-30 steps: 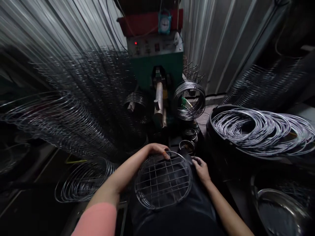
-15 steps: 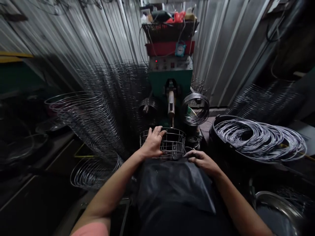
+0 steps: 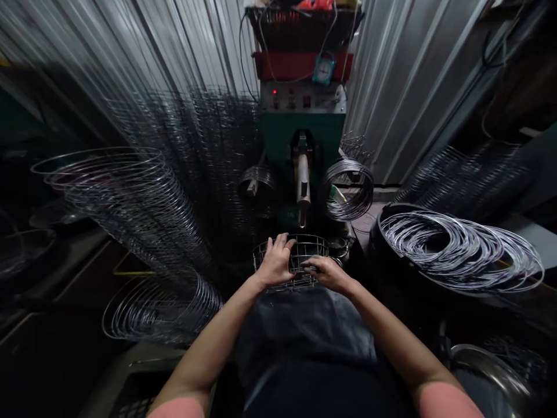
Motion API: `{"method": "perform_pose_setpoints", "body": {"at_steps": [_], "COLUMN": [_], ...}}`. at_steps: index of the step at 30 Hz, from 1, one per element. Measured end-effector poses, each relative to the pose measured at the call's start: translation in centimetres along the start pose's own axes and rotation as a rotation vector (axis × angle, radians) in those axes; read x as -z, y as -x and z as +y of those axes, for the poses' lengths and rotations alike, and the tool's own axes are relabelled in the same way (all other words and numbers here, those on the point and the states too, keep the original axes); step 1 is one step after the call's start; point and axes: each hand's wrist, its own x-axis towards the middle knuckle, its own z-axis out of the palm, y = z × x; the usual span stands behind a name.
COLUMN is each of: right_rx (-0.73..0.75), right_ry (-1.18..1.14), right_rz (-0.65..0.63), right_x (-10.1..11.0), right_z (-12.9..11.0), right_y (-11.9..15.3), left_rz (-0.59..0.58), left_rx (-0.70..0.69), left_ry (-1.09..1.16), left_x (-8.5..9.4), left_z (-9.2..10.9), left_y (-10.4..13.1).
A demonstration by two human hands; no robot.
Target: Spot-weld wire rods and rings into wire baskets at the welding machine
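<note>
A round wire basket (image 3: 311, 247) of thin metal rods sits in front of my dark apron, below the rod-like head of a green machine. My left hand (image 3: 277, 261) grips its left near side, with the thumb and fingers over the mesh. My right hand (image 3: 326, 271) is at the basket's near side, right of my left hand, its fingers pinched together. What lies between those fingertips, if anything, is too dark and small to name. A ring shows on a finger of my left hand.
The green machine (image 3: 276, 136) stands ahead, with a wire coil (image 3: 348, 188) at its right. Stacked wire hoops (image 3: 143, 197) rise on the left. A black tub (image 3: 385, 232) of wire rings is at the right, and a metal bowl (image 3: 491, 360) sits lower right.
My right hand has moved left from beside the basket to its near side. The basket and my left hand sit slightly lower and farther right in view, and the camera has tilted down.
</note>
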Motion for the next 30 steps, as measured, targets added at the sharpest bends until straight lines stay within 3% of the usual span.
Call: {"method": "perform_pose_setpoints", "body": {"at_steps": [21, 30], "right_rx": [0.017, 0.031], "right_ry": [0.102, 0.152], "right_rz": [-0.028, 0.034], "right_x": [-1.7, -0.5], "right_z": [3.8, 5.1], "right_y": [-2.6, -5.1], "left_rz": [-0.017, -0.005], "left_rx": [0.025, 0.065], "left_ry": [0.177, 0.213], "left_x": [-4.4, -4.4], "left_z": [-5.1, -6.1], "left_y": [-2.9, -5.6]}}
